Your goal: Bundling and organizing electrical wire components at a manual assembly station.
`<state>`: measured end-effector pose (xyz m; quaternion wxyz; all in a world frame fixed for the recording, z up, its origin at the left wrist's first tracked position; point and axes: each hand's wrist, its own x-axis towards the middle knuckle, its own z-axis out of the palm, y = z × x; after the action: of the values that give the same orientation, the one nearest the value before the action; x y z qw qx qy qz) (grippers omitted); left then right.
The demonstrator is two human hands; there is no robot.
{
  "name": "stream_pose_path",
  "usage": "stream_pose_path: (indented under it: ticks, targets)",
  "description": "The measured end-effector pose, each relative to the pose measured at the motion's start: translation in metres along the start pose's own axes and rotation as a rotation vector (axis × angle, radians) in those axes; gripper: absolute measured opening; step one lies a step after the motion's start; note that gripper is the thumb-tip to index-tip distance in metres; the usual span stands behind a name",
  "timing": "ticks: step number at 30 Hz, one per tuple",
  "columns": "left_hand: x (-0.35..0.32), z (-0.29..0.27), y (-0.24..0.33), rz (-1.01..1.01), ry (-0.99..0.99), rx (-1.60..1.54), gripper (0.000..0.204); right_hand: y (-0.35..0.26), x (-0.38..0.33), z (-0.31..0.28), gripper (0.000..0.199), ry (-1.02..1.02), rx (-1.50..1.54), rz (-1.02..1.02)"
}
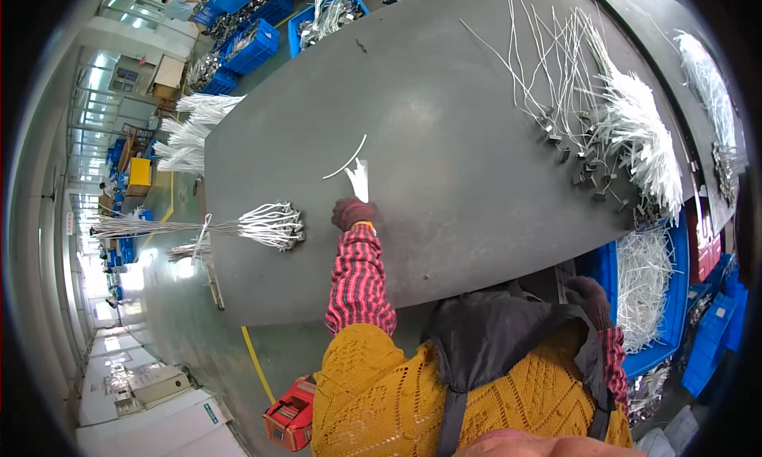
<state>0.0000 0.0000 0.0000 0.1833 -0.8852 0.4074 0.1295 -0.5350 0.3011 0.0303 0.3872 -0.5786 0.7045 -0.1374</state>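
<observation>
My left hand (353,213), in a dark red glove, is closed on a small bunch of flat white strips (359,183) that stick up from the fist over the dark tabletop (429,171). Just beyond lies a single thin, curved white piece (347,160). Left of that hand is a tied bundle of white cables (270,225), its thin tail hanging past the table's left edge. Down by the table's near right edge, beside a blue bin of white scraps (643,290), is my right hand (589,296), gloved too; its fingers are not clear.
A big heap of white cables (639,131) with small black ends covers the table's right side. More white bundles (190,135) hang at the far left edge. Blue crates (252,48) stand beyond the table, and a red box (290,416) sits on the floor.
</observation>
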Motion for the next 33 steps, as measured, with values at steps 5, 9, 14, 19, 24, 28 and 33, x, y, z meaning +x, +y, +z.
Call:
stream_pose_path:
  ticks: [5,9,14,19,24,28,33]
  targets:
    - [0.055,0.014,-0.052,0.149,0.133,-0.094,0.035,-0.088,0.041,0.015,0.028,-0.003,-0.093,-0.238]
    - [0.051,0.017,-0.064,0.226,-0.151,-1.235,0.02,-0.119,0.077,-0.024,0.029,-0.058,-0.141,-0.26]
    - [0.008,0.003,-0.084,0.236,-0.323,-1.941,0.017,-0.168,0.102,-0.014,0.036,-0.144,-0.111,-0.298]
    - [-0.083,0.008,-0.026,0.305,-0.976,-2.158,0.028,-0.202,0.172,0.016,0.069,-0.371,0.456,-0.427]
    - [-0.207,0.014,0.017,0.433,-1.402,-1.903,0.043,-0.277,0.22,0.022,0.061,-0.269,0.794,-0.337]
    - [-0.235,0.015,0.024,0.441,-1.61,-1.779,0.046,-0.252,0.247,0.036,0.046,-0.823,0.691,-0.447]
    - [-0.245,-0.001,0.03,0.478,-1.625,-1.65,0.045,-0.247,0.244,0.043,0.05,-0.574,0.888,-0.311]
